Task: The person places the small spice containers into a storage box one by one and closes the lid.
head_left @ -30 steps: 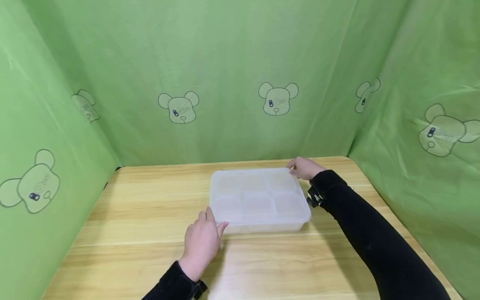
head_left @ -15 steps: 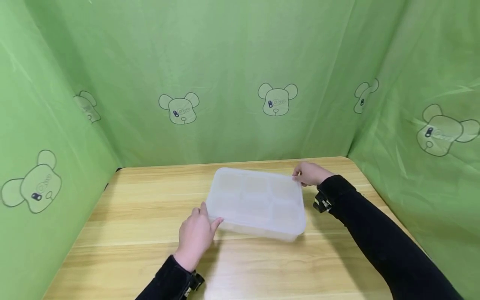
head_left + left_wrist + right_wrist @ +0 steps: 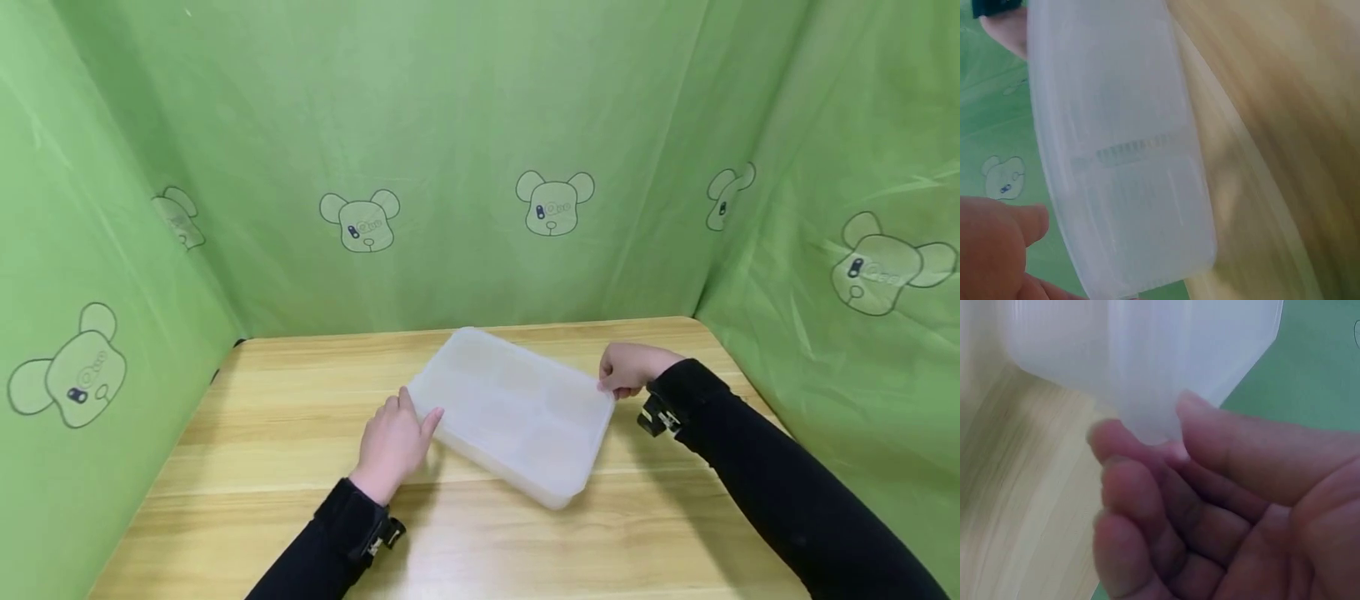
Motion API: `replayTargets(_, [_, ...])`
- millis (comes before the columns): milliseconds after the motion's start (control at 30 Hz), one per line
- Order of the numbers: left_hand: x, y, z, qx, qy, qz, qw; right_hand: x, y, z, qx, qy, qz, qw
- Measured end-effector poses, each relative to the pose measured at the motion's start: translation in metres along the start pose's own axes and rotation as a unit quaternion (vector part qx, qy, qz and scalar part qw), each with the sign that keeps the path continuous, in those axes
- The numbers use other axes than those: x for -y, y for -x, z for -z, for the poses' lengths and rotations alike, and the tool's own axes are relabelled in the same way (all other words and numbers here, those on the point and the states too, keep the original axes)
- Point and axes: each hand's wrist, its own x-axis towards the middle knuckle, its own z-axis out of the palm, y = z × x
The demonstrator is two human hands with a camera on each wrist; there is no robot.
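A translucent white plastic storage box (image 3: pixel 510 408) with a lid lies turned at an angle on the table; the outlines of several compartments show faintly through its lid. My left hand (image 3: pixel 393 442) holds its left corner, with the thumb by the front edge and the fingers along the left side. In the left wrist view the box's long side wall (image 3: pixel 1122 156) fills the middle, and part of the left hand (image 3: pixel 991 244) shows beside the rim. My right hand (image 3: pixel 633 369) pinches the right corner between thumb and curled fingers, as the right hand (image 3: pixel 1222 506) shows closely in its wrist view.
The light wooden table (image 3: pixel 285 400) spreads around the box on all sides. Green curtains (image 3: pixel 450 100) printed with bear heads stand behind the table and along its left and right.
The box has turned clockwise, its near right corner swinging towards me. My right hand has moved nearer and slightly right with its corner; my left hand has shifted slightly left and away from me.
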Motion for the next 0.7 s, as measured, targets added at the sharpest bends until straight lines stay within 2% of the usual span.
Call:
replayTargets(167, [0.001, -0.019, -0.001, 0.034, 0.000, 0.005, 0.9994, 0.005, 0.009, -0.004, 0.025, -0.023, -0.012, 0.999])
replayTargets(333, [0.004, -0.041, -0.003, 0.055, 0.027, 0.011, 0.9981, 0.010, 0.019, -0.009, 0.054, -0.037, -0.021, 0.998])
replayTargets(500, [0.007, -0.059, -0.006, 0.065, 0.059, 0.009, 0.9961, 0.016, 0.027, -0.016, 0.070, -0.044, -0.023, 0.996])
replayTargets(700, [0.008, -0.075, -0.006, 0.052, 0.096, -0.002, 0.9940, 0.027, 0.035, -0.030, 0.074, -0.044, -0.022, 0.996])
